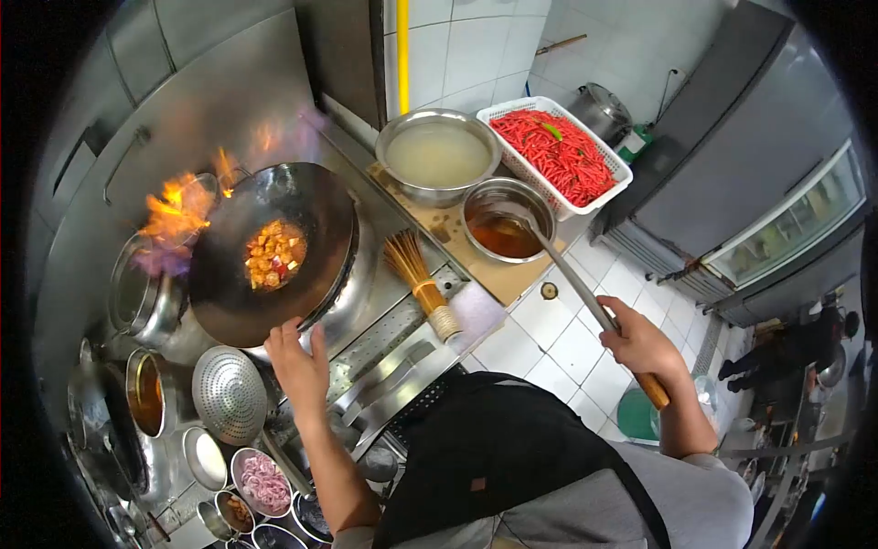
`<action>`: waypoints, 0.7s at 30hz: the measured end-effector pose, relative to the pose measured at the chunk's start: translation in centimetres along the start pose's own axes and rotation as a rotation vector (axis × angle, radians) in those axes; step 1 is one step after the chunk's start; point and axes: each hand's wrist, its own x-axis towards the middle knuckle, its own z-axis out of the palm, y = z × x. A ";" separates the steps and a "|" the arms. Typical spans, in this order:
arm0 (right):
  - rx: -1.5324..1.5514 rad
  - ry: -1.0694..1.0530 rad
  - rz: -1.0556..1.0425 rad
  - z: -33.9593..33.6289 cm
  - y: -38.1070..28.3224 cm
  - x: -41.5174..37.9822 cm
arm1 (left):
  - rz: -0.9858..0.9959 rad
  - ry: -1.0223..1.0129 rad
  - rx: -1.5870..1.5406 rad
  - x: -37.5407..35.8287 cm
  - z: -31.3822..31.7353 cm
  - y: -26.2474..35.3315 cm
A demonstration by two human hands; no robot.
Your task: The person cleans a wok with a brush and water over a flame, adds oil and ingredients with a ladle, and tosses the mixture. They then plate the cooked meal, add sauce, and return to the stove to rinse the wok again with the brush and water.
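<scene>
My right hand is wrapped around a long-handled ladle, near its wooden end. The ladle's head dips into a steel pot of reddish-brown liquid, where the bowl is mostly hidden. At the near rim of a large dark wok, my left hand has its fingers stretched out and the thumb apart. Diced orange-brown food with a few red pieces sits in oily sauce in the wok's bottom. Flames rise along the wok's far left side.
A bamboo brush lies right of the wok. Behind the pot stand a basin of cloudy liquid and a white basket of red chillies. A perforated strainer and sliced-meat bowl are lower left. Another person stands far right.
</scene>
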 end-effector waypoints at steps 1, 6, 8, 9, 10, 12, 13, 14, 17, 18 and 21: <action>-0.031 -0.002 -0.011 0.0 -0.2 0.1 | -0.030 -0.027 -0.005 0.1 -0.4 0.5; -0.232 0.091 -0.253 -3.1 -4.9 -1.6 | -0.018 -0.019 0.024 0.1 -0.4 0.5; -0.101 -0.011 -0.263 -4.0 -7.3 -0.5 | 0.041 0.019 0.073 -0.3 0.8 -0.5; 0.156 -0.109 -0.186 -3.6 -8.5 0.5 | 0.049 0.041 0.061 -0.3 0.9 -0.4; 0.308 -0.194 -0.223 -2.5 -9.6 2.3 | 0.055 0.068 0.052 -0.2 1.1 -0.1; 0.583 -0.391 -0.288 1.5 -11.8 7.9 | 0.034 0.062 0.062 -0.2 1.1 0.1; 0.548 -0.375 -0.405 5.3 -12.1 11.7 | 0.009 0.039 0.044 -0.4 0.5 0.6; 0.515 -0.352 -0.517 8.7 -12.7 15.0 | -0.012 0.016 0.019 -0.3 -0.1 0.9; 0.584 -0.438 -0.471 12.2 -17.8 18.2 | -0.040 -0.042 -0.024 -2.2 -3.7 2.6; 0.585 -0.436 -0.481 13.0 -18.8 19.5 | -0.075 -0.049 -0.029 -3.1 -4.8 3.2; 0.469 -0.430 -0.520 15.6 -22.1 23.3 | -0.170 -0.081 -0.054 -5.2 -6.9 4.6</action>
